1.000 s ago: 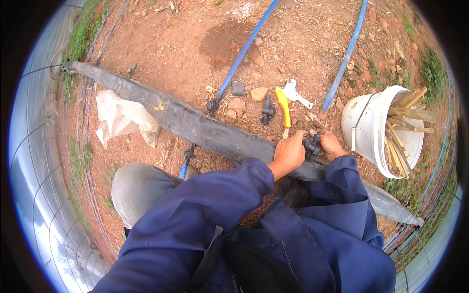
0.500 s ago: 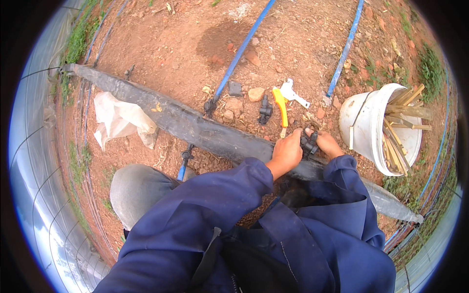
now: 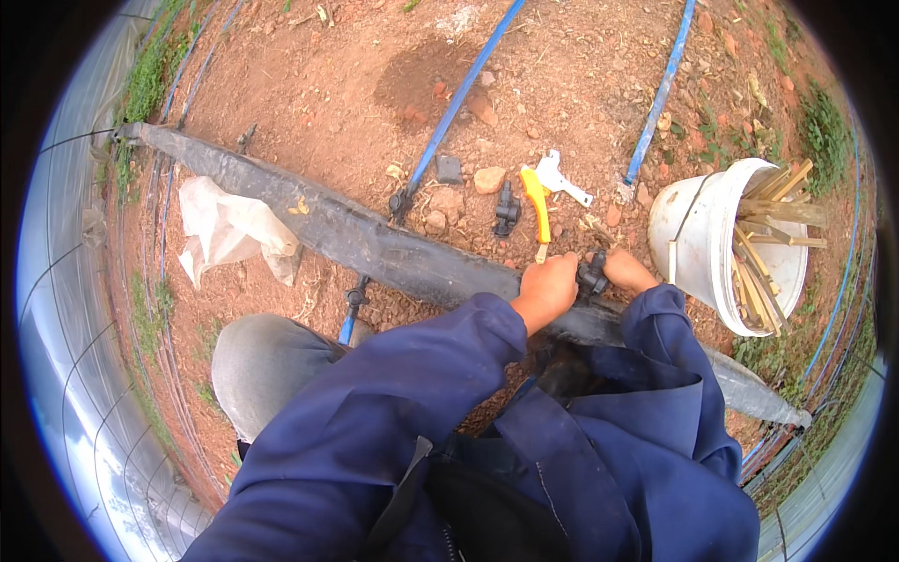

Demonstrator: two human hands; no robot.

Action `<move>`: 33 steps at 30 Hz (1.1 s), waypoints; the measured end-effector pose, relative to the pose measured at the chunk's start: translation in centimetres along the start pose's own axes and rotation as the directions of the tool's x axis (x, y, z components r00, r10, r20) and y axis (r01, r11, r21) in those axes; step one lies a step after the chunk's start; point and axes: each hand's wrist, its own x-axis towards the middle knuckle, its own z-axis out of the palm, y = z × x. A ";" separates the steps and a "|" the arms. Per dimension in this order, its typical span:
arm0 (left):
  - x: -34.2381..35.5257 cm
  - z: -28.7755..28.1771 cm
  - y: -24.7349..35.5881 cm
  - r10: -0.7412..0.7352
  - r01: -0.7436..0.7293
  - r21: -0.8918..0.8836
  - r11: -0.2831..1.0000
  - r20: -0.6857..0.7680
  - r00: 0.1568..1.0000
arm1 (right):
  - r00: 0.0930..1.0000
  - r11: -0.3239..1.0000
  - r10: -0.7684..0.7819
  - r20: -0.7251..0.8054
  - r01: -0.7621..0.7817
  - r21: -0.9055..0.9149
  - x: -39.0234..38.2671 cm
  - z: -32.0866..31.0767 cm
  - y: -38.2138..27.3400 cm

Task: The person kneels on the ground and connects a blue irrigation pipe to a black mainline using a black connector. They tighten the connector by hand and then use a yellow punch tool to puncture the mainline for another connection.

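A black plastic pipe fitting is between my hands, over the wide black lay-flat hose. My right hand is closed on the fitting's right side, fingers pinching it. Against its left side, my left hand is curled into a fist; what its fingers hold is hidden under the hand. Just beyond that hand lies a yellow-handled blade tool, blade toward me. Beside it are a white plastic tool and a second black fitting.
A white bucket full of wooden sticks lies tipped at the right. Blue drip pipes run across the reddish soil, one joined to the hose by a connector. A plastic bag lies at the left, near my knee.
My right hand has shifted slightly, its fingers now more bunched at the fitting's right side. My left thumb has drawn back from the fitting into the fist. The surrounding things have stayed put.
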 end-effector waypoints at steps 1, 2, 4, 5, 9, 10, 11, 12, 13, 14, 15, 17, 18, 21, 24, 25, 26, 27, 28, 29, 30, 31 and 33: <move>0.0 -0.1 0.0 0.002 -0.002 -0.018 1.000 -0.006 1.000 | 1.000 0.987 0.004 0.016 -0.007 0.158 -0.2 0.2 -0.1; 0.0 -0.2 0.1 -0.005 0.005 -0.039 0.999 -0.004 1.000 | 0.990 0.938 0.137 0.034 -0.141 0.317 -0.7 0.7 -0.2; 0.1 -0.5 0.1 0.015 -0.015 -0.068 0.998 0.000 1.000 | 0.967 0.802 0.233 0.103 -0.251 0.542 -2.0 1.0 -0.5; 0.0 -0.6 0.2 0.041 -0.041 -0.074 0.996 0.002 0.999 | 0.971 0.750 0.200 0.132 -0.238 0.617 -2.6 1.2 -0.7; 0.1 -1.2 0.6 0.127 -0.127 -0.010 0.992 0.019 0.992 | 0.983 0.688 0.171 0.064 -0.166 0.707 -4.2 1.6 -1.6; 0.2 -1.4 0.8 0.165 -0.167 0.054 0.985 0.042 0.985 | 0.986 0.695 0.162 0.034 -0.139 0.706 -4.4 1.7 -1.7; 0.4 -1.6 0.8 0.192 -0.201 0.103 0.974 0.094 0.977 | 0.984 0.703 0.174 0.032 -0.147 0.696 -4.5 1.6 -1.8; 0.6 -1.8 0.8 0.206 -0.227 0.144 0.963 0.143 0.968 | 0.982 0.711 0.185 0.030 -0.155 0.686 -4.5 1.6 -1.9; 0.7 -1.9 0.9 0.196 -0.221 0.166 0.961 0.158 0.968 | 0.980 0.718 0.195 0.028 -0.162 0.677 -4.5 1.7 -1.9; 0.7 -2.0 0.9 0.177 -0.208 0.183 0.961 0.168 0.970 | 0.982 0.717 0.184 0.046 -0.166 0.677 -4.3 1.7 -1.8; 0.8 -2.0 0.9 0.166 -0.199 0.189 0.962 0.177 0.970 | 0.983 0.715 0.173 0.063 -0.169 0.679 -4.2 1.7 -1.8; 0.9 -2.1 0.6 0.203 -0.245 0.234 0.941 0.190 0.961 | 0.983 0.626 0.178 0.050 -0.152 0.764 -3.5 1.9 -1.6; 0.9 -2.0 0.4 0.221 -0.265 0.241 0.934 0.196 0.956 | 0.980 0.534 0.196 0.024 -0.127 0.836 -3.0 2.4 -1.5; 0.8 -1.7 -0.3 0.298 -0.325 0.256 0.910 0.141 0.944 | 0.986 0.338 0.079 0.149 -0.167 0.926 -1.8 2.6 -1.0; 0.7 -1.0 -0.7 0.289 -0.317 0.344 0.884 0.130 0.948 | 0.975 0.269 0.128 0.183 -0.211 0.940 -1.3 3.0 -1.1; 0.7 -0.9 -0.9 0.320 -0.337 0.370 0.866 0.108 0.941 | 0.971 0.235 0.154 0.181 -0.214 0.948 -1.3 3.0 -1.3; 0.7 -0.8 -1.1 0.353 -0.356 0.386 0.851 0.081 0.932 | 0.974 0.258 0.146 0.174 -0.208 0.944 -1.2 3.0 -1.7; 0.7 -0.6 -1.3 0.376 -0.373 0.388 0.843 0.072 0.924 | 0.977 0.257 0.103 0.186 -0.206 0.944 -1.2 2.9 -2.2; 0.7 -0.6 -1.4 0.394 -0.390 0.400 0.830 0.075 0.916 | 0.975 0.244 0.083 0.207 -0.221 0.944 -1.2 2.8 -2.7; 0.7 -0.6 -1.7 0.405 -0.407 0.399 0.821 0.094 0.909 | 0.980 0.374 0.067 0.188 -0.200 0.906 -1.1 2.4 -3.2; 0.8 -0.6 -1.9 0.411 -0.419 0.398 0.816 0.109 0.905 | 0.981 0.487 0.074 0.180 -0.193 0.852 -1.0 1.9 -3.7; 0.9 -0.6 -2.0 0.429 -0.436 0.395 0.808 0.112 0.896 | 0.984 0.584 0.053 0.170 -0.169 0.794 -1.0 1.6 -4.1; 1.1 -0.6 -2.2 0.432 -0.446 0.387 0.807 0.127 0.893 | 0.987 0.695 -0.011 0.159 -0.107 0.711 -1.0 1.1 -4.6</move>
